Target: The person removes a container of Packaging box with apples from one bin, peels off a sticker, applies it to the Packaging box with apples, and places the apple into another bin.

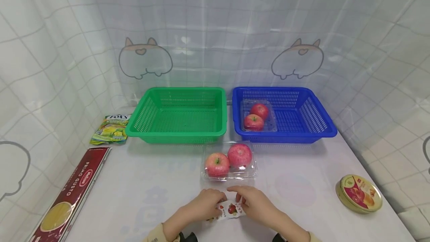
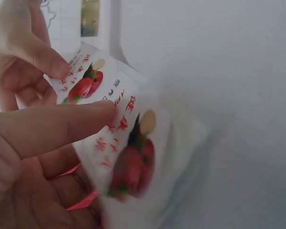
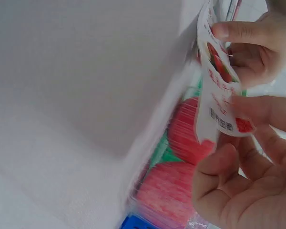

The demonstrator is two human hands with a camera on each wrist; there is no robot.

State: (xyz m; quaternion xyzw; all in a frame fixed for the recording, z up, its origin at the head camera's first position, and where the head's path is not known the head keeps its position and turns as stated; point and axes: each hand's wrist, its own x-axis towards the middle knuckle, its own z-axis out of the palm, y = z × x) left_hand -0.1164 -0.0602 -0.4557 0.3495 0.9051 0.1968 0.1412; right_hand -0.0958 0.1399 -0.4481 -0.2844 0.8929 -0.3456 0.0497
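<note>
Two hands work on one white printed strip [image 1: 231, 210], which lies between them near the 6 o'clock edge of the head view. The left hand [image 1: 205, 204], at the strip's 9 o'clock end, pinches it with the thumb laid over the print; the right hand [image 1: 256, 204], at the 3 o'clock end, pinches it too. Two fruit pictures with red lettering show on the strip in the left wrist view. Taking the strip as the centre of the dial, one clear container [image 1: 231, 175] sits just beyond at 12 o'clock with two apples inside, one [image 1: 217, 165] toward its 8 o'clock side, the other [image 1: 239, 155] toward 2. There are two baskets: a green basket [image 1: 181, 135] at 11 o'clock and a blue basket [image 1: 285, 136] at 1. A second clear container [image 1: 271, 123], on the blue one's 9 o'clock side, holds two more apples [image 1: 254, 122], making four in two containers. One yellow-green FOX'S bag [image 1: 111, 130] lies at 10 o'clock beside the green basket, one long dark red package [image 1: 78, 180] at 9, and one round tin [image 1: 359, 194] well apart at 3. All of these rest on one white tabletop [image 1: 158, 171].
</note>
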